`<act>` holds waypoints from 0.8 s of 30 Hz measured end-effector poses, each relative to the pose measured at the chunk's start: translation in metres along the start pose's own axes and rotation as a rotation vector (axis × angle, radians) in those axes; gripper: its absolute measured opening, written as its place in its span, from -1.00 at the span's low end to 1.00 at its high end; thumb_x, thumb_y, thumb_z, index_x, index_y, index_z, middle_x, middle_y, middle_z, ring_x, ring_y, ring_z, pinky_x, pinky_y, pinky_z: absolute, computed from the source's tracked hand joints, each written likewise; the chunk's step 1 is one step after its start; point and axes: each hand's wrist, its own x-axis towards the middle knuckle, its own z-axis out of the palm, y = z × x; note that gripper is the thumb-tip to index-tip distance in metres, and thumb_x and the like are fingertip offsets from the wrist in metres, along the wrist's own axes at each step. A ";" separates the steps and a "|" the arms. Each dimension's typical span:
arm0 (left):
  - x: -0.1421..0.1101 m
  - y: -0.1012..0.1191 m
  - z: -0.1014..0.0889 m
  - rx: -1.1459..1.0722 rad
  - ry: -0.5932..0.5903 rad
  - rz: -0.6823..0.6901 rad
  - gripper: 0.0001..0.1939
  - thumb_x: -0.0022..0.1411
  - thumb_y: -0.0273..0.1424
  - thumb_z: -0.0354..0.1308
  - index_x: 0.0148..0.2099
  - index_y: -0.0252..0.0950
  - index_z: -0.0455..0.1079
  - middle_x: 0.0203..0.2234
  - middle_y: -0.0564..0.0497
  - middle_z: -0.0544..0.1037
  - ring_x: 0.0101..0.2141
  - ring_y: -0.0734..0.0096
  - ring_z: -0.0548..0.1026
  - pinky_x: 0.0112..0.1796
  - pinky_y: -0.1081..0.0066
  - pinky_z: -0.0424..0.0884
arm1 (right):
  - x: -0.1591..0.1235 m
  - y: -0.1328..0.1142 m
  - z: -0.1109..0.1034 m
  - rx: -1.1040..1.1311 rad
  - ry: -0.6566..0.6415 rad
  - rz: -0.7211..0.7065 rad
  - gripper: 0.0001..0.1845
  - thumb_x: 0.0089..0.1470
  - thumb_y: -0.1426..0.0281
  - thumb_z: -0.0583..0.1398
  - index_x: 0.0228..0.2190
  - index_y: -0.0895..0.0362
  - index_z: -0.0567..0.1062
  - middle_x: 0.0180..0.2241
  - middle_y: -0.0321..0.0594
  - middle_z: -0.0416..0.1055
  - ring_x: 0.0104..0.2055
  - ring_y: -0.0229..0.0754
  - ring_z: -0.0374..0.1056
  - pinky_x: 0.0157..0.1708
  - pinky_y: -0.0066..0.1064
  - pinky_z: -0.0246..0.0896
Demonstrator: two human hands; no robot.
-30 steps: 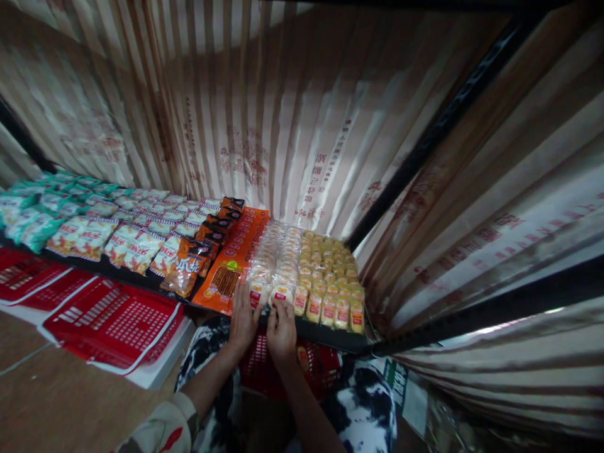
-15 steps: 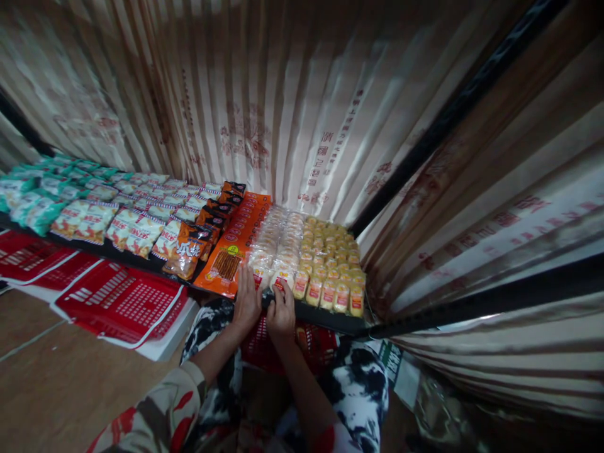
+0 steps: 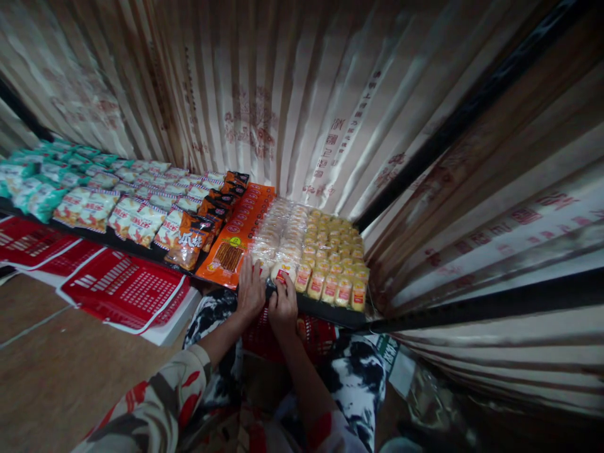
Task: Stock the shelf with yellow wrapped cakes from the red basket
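My left hand [image 3: 251,292] lies with fingers stretched out against the front of a row of clear-wrapped, round, pale snacks [image 3: 268,242], beside the right edge of a flat orange bag [image 3: 226,261] picturing brown sticks. My right hand [image 3: 283,309] is just to its right. Its slightly bent fingers touch the face of the front round snack [image 3: 284,270] in the neighbouring row, which carries a red and yellow label. Neither hand has lifted anything. Yellow-wrapped snack packs [image 3: 330,286] stand in several rows right of my hands.
Orange-and-black snack bags [image 3: 189,242], white bags [image 3: 134,220] and green bags [image 3: 44,198] fill the black shelf [image 3: 325,309] to the left. Red printed bags [image 3: 127,289] lie below it. Pleated curtain [image 3: 302,94] hangs behind, and black posts [image 3: 434,151] frame the right.
The view has shifted slightly, so the shelf sits a little higher in it. Both hands stay against the front round snacks, with hardly any movement.
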 end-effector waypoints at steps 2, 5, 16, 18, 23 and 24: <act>0.004 0.003 -0.001 -0.001 0.013 -0.037 -0.50 0.32 -0.35 -0.15 0.26 -0.35 -0.01 0.28 -0.23 -0.07 0.28 0.19 -0.22 0.20 0.01 -0.09 | 0.000 -0.001 0.000 0.008 -0.002 0.003 -0.58 0.10 0.52 -0.08 -0.08 0.24 0.43 0.11 0.04 0.19 0.16 -0.09 0.11 0.11 -0.13 0.13; 0.012 0.006 -0.003 0.013 0.039 -0.081 -0.45 0.32 -0.32 -0.16 0.29 -0.42 -0.08 0.28 -0.28 -0.08 0.28 0.16 -0.21 0.19 0.01 -0.09 | 0.001 -0.003 -0.002 0.019 -0.005 0.004 -0.58 0.10 0.53 -0.08 -0.09 0.25 0.43 0.11 0.05 0.18 0.16 -0.11 0.11 0.11 -0.16 0.13; 0.033 0.001 0.005 0.146 -0.008 0.043 -0.44 0.30 -0.37 -0.14 0.29 -0.47 -0.09 0.29 -0.32 -0.20 0.28 0.08 -0.28 0.18 -0.02 -0.10 | -0.002 -0.002 -0.005 0.018 -0.066 0.014 -0.62 0.13 0.52 -0.05 -0.07 0.18 0.41 0.16 -0.01 0.12 0.22 -0.12 0.03 0.15 -0.17 0.08; 0.034 0.002 0.004 0.196 -0.049 0.063 -0.45 0.30 -0.37 -0.13 0.28 -0.45 -0.08 0.30 -0.30 -0.23 0.28 0.07 -0.29 0.18 -0.03 -0.09 | -0.002 -0.002 -0.005 0.007 -0.083 0.034 -0.61 0.12 0.54 -0.04 -0.06 0.18 0.41 0.16 -0.02 0.13 0.22 -0.12 0.04 0.16 -0.16 0.06; 0.037 0.007 0.003 0.282 -0.080 0.043 -0.47 0.30 -0.35 -0.11 0.26 -0.43 0.00 0.28 -0.29 -0.12 0.28 0.08 -0.23 0.18 0.02 -0.03 | 0.000 0.001 -0.006 0.009 -0.087 0.007 -0.58 0.10 0.55 -0.03 -0.02 0.20 0.38 0.15 0.00 0.15 0.21 -0.12 0.05 0.18 -0.19 0.04; 0.037 0.007 0.003 0.291 -0.077 0.037 -0.48 0.29 -0.35 -0.10 0.26 -0.43 0.02 0.28 -0.29 -0.08 0.28 0.08 -0.22 0.18 0.02 -0.03 | 0.000 0.002 -0.006 0.017 -0.082 -0.002 -0.58 0.11 0.55 -0.03 -0.01 0.19 0.37 0.15 -0.01 0.15 0.21 -0.12 0.05 0.18 -0.18 0.05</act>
